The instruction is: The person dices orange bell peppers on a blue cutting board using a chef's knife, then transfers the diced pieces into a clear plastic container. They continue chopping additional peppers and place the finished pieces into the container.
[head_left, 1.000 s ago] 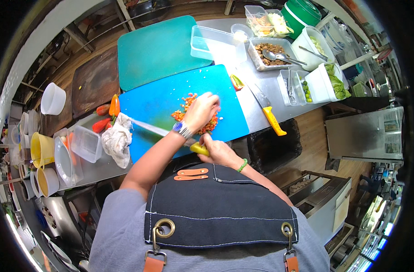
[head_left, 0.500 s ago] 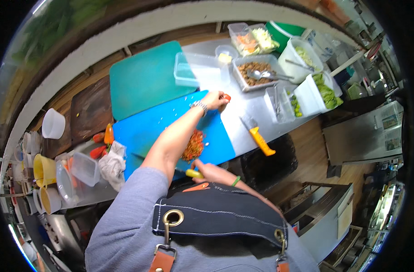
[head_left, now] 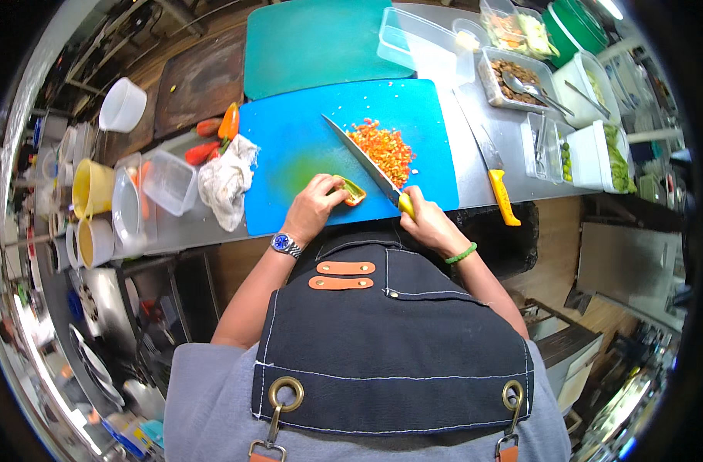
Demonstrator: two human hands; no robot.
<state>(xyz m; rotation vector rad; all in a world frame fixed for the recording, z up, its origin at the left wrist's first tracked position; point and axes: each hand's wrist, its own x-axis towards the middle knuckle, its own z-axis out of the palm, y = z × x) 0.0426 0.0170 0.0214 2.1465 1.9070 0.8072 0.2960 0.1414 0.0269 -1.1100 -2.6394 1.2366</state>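
From where I stand, the left hand [head_left: 313, 204] has its thumb and fingers pinched on a hollow pepper piece [head_left: 354, 192], green inside with a reddish rim, just below the middle of the frame, over the near part of the blue board [head_left: 286, 142]. The right hand [head_left: 428, 219], a little further right, has its fingers wrapped around the yellowish handle of the knife [head_left: 367, 163]. Its blade slants to the upper left, with a heap of chopped pepper [head_left: 382, 152] just beside it on the right.

Left of the board sit a crumpled white cloth [head_left: 224, 185] and some red and orange peppers [head_left: 203, 152]. Above, a green board [head_left: 321, 42] fills the top centre. On the right, a 2nd knife, the yellow-handled one [head_left: 504, 197], lies on the metal counter [head_left: 471, 185]. Toward the upper right stands a tub of brown food [head_left: 492, 77] (2 spoons seem to rest in it).
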